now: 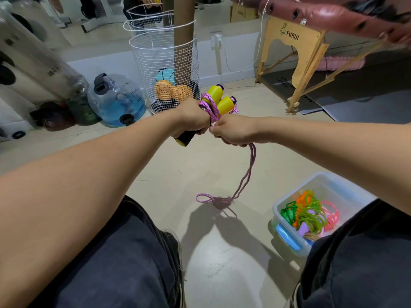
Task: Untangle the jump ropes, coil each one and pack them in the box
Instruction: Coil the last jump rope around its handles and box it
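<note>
The left hand is closed around the two yellow-and-black handles of a pink jump rope, holding them side by side as one bundle. The bundle's long axis tilts up and away from the person toward the right: the yellow ends stick out above the fist, and a black end pokes out below it. Several turns of the pink rope already wrap the handles just above the left fist.

The right hand sits just beside the left, almost knuckle to knuckle, and grips the free run of rope where it leaves the wraps. From under this hand a doubled strand hangs down and slightly forward to the floor, where its looped tail lies between the person's knees.

The relation that matters is this: the slack lies straight below the right hand, while the handles it must go round are held still in the left. So the winding looks like work for the right hand, which would carry the rope around the tilted bundle across its long axis, drawing the tail up off the floor as it goes.

The box, a clear plastic tub with a blue clip, stands on the floor low to the right, beside the right knee. It already holds coiled green, orange and pink ropes. It lies well below both hands and nearer the right arm, so the finished bundle would most easily go down on that side.
</note>
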